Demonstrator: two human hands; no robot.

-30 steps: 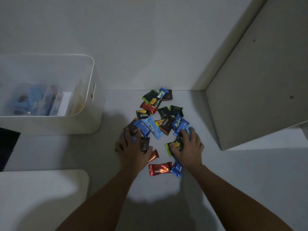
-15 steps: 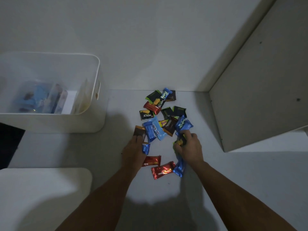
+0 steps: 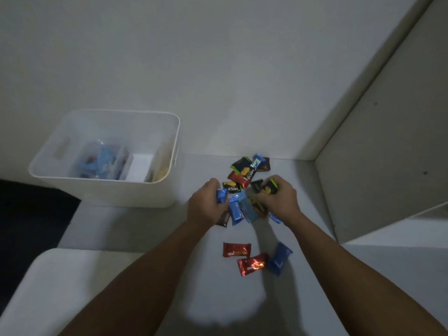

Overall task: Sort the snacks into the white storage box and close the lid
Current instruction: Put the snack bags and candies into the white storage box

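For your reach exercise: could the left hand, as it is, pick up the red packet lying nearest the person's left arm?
Probably not yet: the left hand already grips a blue packet, though nothing covers the red packet.

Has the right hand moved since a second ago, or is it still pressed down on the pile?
Yes. The right hand has lifted off the near snacks toward the far end of the pile, gripping a black-and-green packet; the two red packets now lie uncovered behind it.

Bare forearms (no sleeves visible)
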